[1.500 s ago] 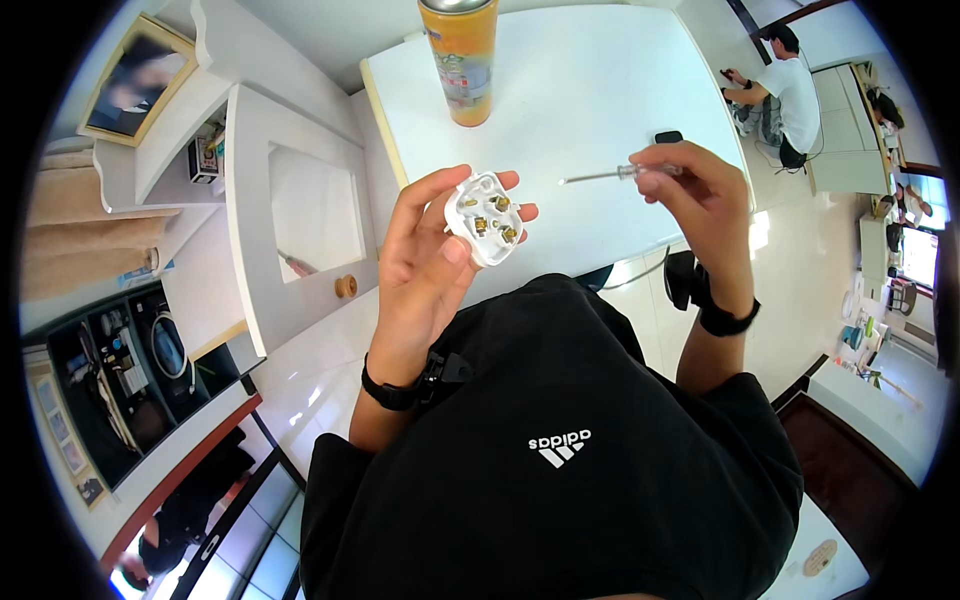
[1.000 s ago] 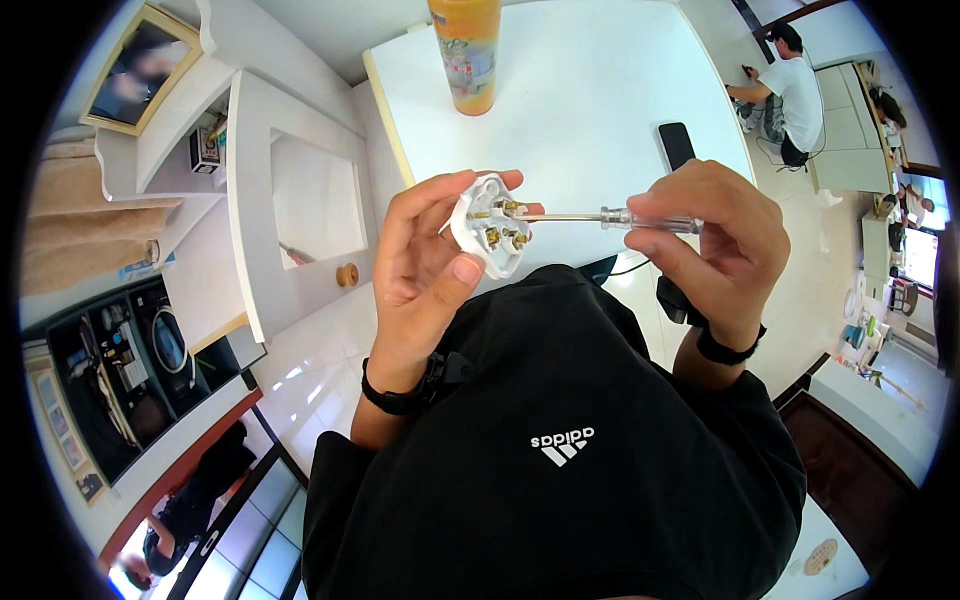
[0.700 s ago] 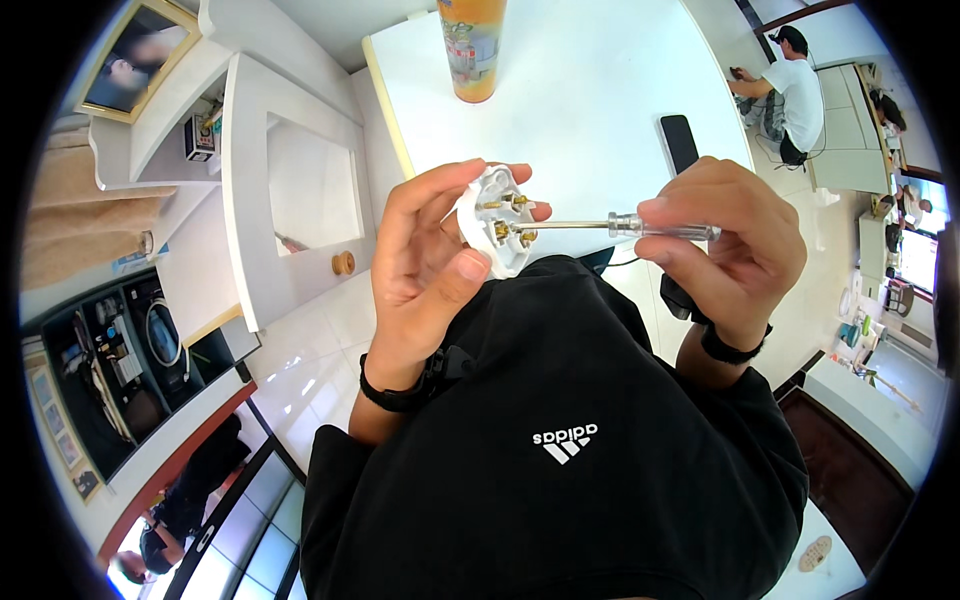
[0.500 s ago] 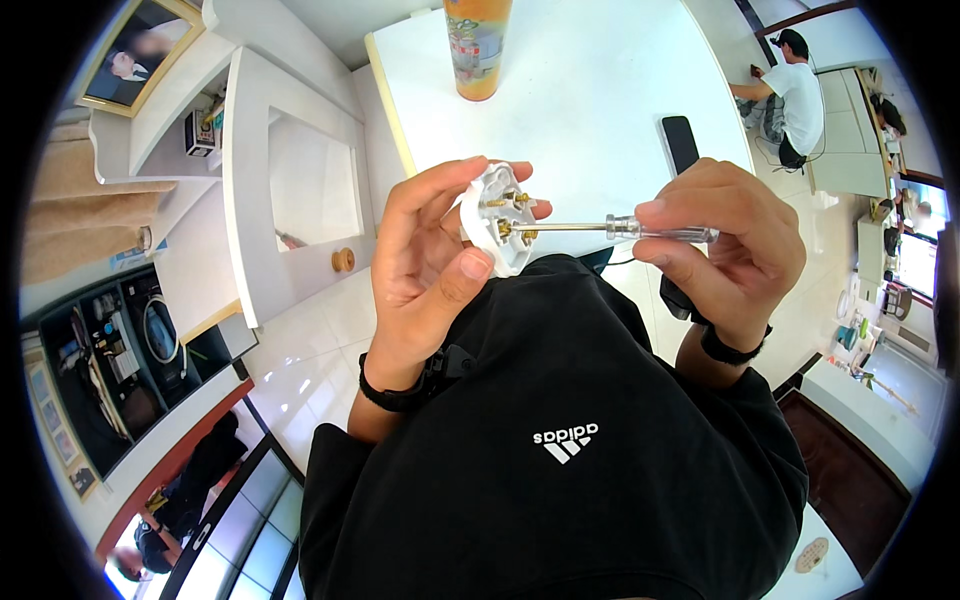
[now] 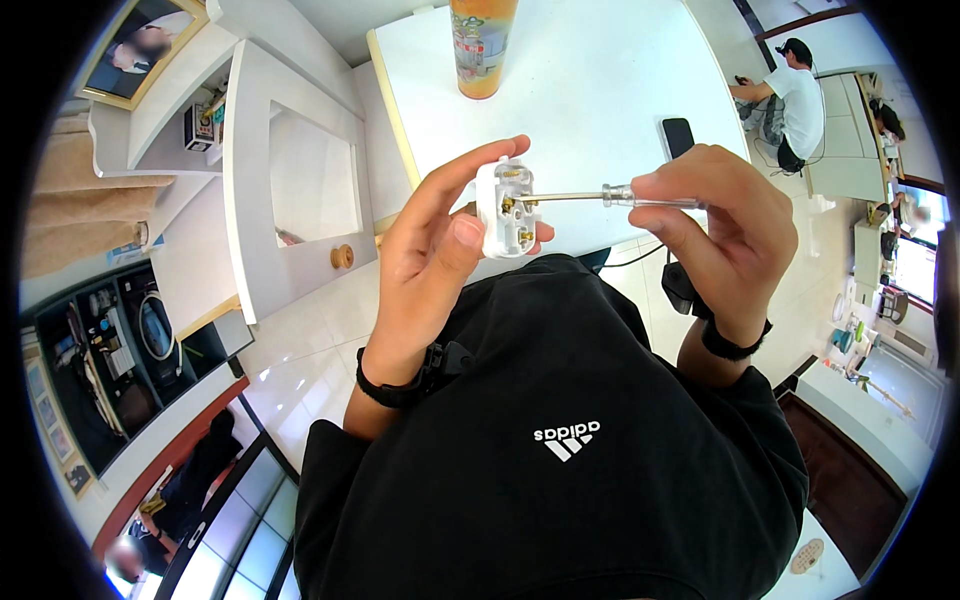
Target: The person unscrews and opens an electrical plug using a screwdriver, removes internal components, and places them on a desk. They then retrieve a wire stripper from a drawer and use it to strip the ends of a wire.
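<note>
At the near side of the desk [image 5: 580, 90], the white plug [image 5: 514, 222] is gripped by its sides in the left hand [image 5: 428, 238], apparently turned so its brass parts [image 5: 508, 206] face the screwdriver [image 5: 621, 195]. The screwdriver is pinched in the right hand [image 5: 735, 222], its tip held at the plug. An orange can [image 5: 481, 50] is set toward the desk's far side and a phone [image 5: 678, 136] at its right, perhaps for working room.

Smooth plastic forms the rounded white housing [image 5: 488, 208], set with brass-coloured metal terminals [image 5: 508, 204]. The slim screwdriver [image 5: 585, 196] pairs a shiny metal shaft [image 5: 560, 197] with a clear, glossy plastic handle [image 5: 618, 195]. The orange cylindrical can [image 5: 480, 55] has a glossy skin, the white bench [image 5: 585, 95] a smooth top; the black shirt [image 5: 480, 370] is matt cloth, the round tan knob [image 5: 342, 256] smooth wood, the pale tiled floor [image 5: 310, 370] glossy.
</note>
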{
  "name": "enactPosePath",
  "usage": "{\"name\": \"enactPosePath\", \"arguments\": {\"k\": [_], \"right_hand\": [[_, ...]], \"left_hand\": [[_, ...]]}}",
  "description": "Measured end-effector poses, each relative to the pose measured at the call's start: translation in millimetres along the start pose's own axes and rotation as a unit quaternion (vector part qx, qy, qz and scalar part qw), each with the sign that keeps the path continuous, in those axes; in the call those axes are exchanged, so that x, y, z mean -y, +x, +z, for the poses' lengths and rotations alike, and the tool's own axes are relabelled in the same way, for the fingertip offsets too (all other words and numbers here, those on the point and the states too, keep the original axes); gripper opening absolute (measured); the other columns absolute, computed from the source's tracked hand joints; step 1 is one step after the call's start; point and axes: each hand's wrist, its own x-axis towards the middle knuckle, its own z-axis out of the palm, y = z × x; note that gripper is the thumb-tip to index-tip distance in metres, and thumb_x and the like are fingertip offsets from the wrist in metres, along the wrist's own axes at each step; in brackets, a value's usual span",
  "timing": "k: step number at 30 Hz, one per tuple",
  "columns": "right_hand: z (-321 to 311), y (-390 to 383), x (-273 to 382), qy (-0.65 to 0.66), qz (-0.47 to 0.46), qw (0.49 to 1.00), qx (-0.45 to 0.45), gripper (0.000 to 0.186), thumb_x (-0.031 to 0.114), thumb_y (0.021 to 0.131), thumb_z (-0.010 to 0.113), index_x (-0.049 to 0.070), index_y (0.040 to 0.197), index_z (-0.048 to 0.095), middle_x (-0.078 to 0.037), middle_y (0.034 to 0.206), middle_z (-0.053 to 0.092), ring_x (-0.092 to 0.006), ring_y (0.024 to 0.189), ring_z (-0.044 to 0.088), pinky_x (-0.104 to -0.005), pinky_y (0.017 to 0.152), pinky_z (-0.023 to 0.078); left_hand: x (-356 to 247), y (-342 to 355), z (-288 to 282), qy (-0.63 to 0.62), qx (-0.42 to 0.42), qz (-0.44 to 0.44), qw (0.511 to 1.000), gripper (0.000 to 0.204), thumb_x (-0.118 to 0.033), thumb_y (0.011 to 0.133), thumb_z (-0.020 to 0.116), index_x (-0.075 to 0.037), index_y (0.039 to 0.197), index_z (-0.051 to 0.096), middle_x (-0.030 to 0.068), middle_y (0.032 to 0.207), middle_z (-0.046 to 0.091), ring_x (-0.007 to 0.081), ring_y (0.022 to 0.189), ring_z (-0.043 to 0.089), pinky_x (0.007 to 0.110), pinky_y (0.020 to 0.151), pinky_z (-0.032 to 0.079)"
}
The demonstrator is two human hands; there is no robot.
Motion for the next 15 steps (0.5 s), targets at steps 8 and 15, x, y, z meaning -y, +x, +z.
{"name": "enactPosePath", "arguments": {"k": [8, 15], "right_hand": [[3.1, 3.3, -0.9, -0.033, 0.02, 0.999, 0.01, 0.023, 0.005, 0.071, 0.079, 0.006, 0.093, 0.073, -0.007, 0.08, 0.069, -0.0145, 0.066, 0.064, -0.0214, 0.055, 0.048], [-1.6, 6.0, 6.0, -0.058, 0.013, 0.996, 0.066, 0.021, -0.003, 0.076, 0.07, -0.003, 0.097, 0.068, -0.012, 0.085, 0.066, -0.017, 0.071, 0.061, -0.0239, 0.059, 0.046]], "left_hand": [[1.1, 1.2, -1.4, 0.027, -0.017, -0.023, 0.999, 0.068, -0.046, 0.096, 0.045, 0.007, 0.138, 0.036, 0.0295, 0.133, 0.046, 0.0307, 0.094, 0.067, 0.032, 0.079, 0.056], [1.3, 1.3, -5.2, 0.003, -0.014, -0.018, 1.0, 0.058, -0.037, 0.097, 0.051, 0.004, 0.137, 0.041, 0.0207, 0.128, 0.053, 0.0267, 0.096, 0.066, 0.036, 0.082, 0.055]]}}
